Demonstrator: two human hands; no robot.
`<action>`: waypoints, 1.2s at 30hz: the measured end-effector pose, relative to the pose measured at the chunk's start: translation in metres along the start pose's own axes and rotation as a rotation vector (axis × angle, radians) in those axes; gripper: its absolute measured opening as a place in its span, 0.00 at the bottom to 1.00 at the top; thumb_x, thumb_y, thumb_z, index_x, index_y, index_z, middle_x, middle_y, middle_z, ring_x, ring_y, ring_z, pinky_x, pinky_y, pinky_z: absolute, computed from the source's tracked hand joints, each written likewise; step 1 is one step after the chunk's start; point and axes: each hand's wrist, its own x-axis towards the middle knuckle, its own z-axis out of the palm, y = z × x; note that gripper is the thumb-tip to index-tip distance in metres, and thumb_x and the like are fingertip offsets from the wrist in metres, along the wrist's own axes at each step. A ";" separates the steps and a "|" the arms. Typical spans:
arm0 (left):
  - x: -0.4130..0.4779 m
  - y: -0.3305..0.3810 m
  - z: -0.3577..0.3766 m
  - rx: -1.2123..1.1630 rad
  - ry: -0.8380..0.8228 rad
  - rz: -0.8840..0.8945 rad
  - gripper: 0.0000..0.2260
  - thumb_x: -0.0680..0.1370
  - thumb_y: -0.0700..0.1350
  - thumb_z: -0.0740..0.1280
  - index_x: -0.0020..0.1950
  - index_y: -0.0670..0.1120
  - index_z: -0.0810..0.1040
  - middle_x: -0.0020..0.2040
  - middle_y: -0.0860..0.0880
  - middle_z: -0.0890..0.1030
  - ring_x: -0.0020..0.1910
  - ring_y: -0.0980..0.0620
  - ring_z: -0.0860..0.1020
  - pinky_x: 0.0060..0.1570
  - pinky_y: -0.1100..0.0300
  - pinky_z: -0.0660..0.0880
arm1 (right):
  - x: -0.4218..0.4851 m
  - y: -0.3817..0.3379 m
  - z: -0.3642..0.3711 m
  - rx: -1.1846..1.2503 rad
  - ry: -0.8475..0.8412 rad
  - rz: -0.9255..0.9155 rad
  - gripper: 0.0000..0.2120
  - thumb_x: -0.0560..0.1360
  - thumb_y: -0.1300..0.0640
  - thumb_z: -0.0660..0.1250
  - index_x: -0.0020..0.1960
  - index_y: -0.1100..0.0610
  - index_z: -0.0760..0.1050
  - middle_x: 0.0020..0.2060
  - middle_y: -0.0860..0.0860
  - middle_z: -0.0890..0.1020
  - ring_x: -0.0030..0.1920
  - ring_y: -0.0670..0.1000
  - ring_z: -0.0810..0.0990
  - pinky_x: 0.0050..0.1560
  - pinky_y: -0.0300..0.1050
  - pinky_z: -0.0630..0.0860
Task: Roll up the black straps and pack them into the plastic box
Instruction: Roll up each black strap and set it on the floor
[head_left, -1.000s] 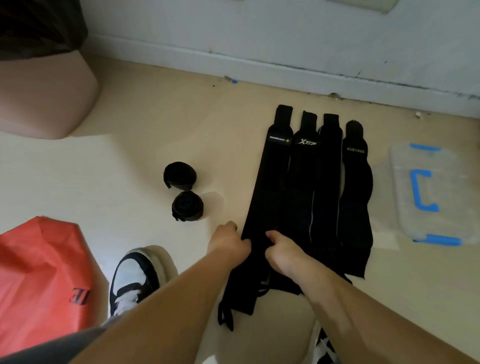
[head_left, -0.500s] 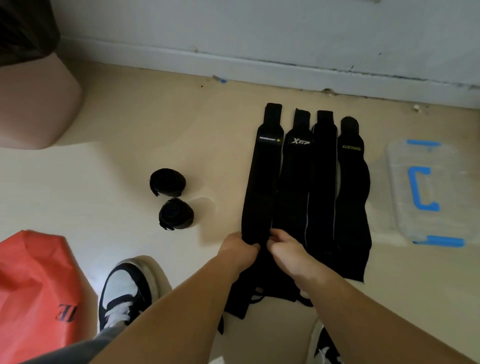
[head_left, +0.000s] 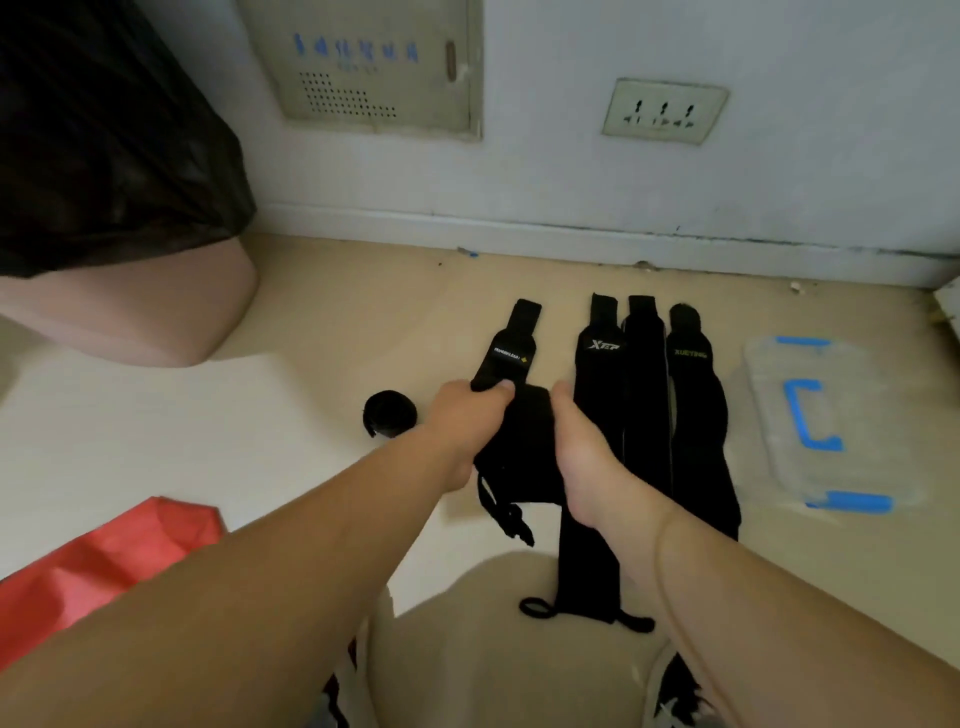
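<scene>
Black fabric fills the middle of the head view: the half-rolled strap (head_left: 522, 441) lies on the beige floor (head_left: 363, 312), bunched into a thick roll between the two hands. Its unrolled far end, with a small white label, runs flat toward the wall. A thin cord loop trails from the near side of the roll.

The left hand (head_left: 470, 415) grasps the left side of the roll, fingers curled over the top and the thumb pressing on the flat part just below the label. The right hand (head_left: 582, 452) grasps the right side, its fingers wrapped round the roll and mostly hidden behind it. Both bare forearms reach forward and down from the lower edge, close together, the wrists nearly level with each other.

Just right of the right hand, three flat straps (head_left: 644, 395) lie side by side and lengthwise, touching along their edges. The nearest carries a white logo and the farthest yellow lettering.

To the right of these, apart from them, sits the clear plastic box (head_left: 883, 415), its lid on, with a blue handle and blue clips.

A finished rolled strap (head_left: 389, 414) rests on the floor just left of the left hand, partly hidden by the wrist.

A red bag (head_left: 104, 561) lies at the lower left. A pink bin (head_left: 156, 322) lined with a black bag stands at the upper left. A wall socket (head_left: 665, 109) and a vented panel (head_left: 374, 67) are set in the white wall beyond.
</scene>
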 end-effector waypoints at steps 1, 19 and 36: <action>-0.013 0.015 -0.002 -0.027 -0.017 0.009 0.12 0.84 0.46 0.69 0.63 0.40 0.80 0.55 0.41 0.86 0.53 0.43 0.86 0.58 0.47 0.83 | -0.012 -0.017 0.001 0.028 0.013 -0.041 0.31 0.78 0.26 0.59 0.60 0.52 0.81 0.51 0.56 0.86 0.52 0.57 0.86 0.62 0.54 0.81; -0.232 0.146 -0.041 0.877 0.155 1.187 0.27 0.80 0.43 0.67 0.79 0.56 0.69 0.78 0.52 0.69 0.73 0.51 0.71 0.71 0.53 0.71 | -0.240 -0.147 -0.027 0.071 -0.097 -0.420 0.18 0.80 0.47 0.71 0.60 0.60 0.83 0.51 0.62 0.88 0.47 0.63 0.89 0.48 0.58 0.85; -0.204 0.125 -0.020 0.326 0.119 0.928 0.11 0.85 0.41 0.63 0.57 0.59 0.76 0.41 0.61 0.84 0.39 0.61 0.83 0.38 0.65 0.77 | -0.232 -0.142 -0.058 -0.280 -0.109 -0.716 0.16 0.80 0.46 0.73 0.58 0.57 0.81 0.48 0.58 0.88 0.46 0.58 0.90 0.49 0.62 0.87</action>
